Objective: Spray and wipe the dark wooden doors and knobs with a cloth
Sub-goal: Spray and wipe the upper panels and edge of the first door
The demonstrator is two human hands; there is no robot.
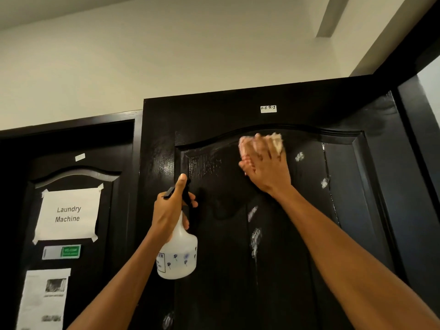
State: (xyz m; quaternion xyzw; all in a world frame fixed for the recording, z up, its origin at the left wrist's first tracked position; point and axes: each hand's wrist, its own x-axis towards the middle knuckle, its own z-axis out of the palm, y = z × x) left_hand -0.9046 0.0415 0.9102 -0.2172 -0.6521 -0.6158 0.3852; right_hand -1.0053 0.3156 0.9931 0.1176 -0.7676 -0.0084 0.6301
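Pressing a pale, crumpled cloth [276, 141] flat against the glossy dark wooden door [226, 258], the right hand [266, 167] works just under the arched top moulding of the raised panel; its fingers lie spread and fairly straight over the fabric, which shows above and to the left of them. The left hand [170, 210] is wrapped around the neck of a translucent white plastic spray bottle [177, 256] with a black trigger head, thumb raised along the top, nozzle pointing at the door.

Judging by the surface, the job on this door is only partly done. The upper left of the panel looks wet and shiny, while white foamy patches [255, 236] remain to the right of the hand and lower down the middle, so those parts seem sprayed but not yet wiped. No knob is in view. A 2nd dark door [104, 234] on the left, bearing a taped white paper sign reading "Laundry Machine" [67, 214], shows no foam or wet sheen and looks untreated.
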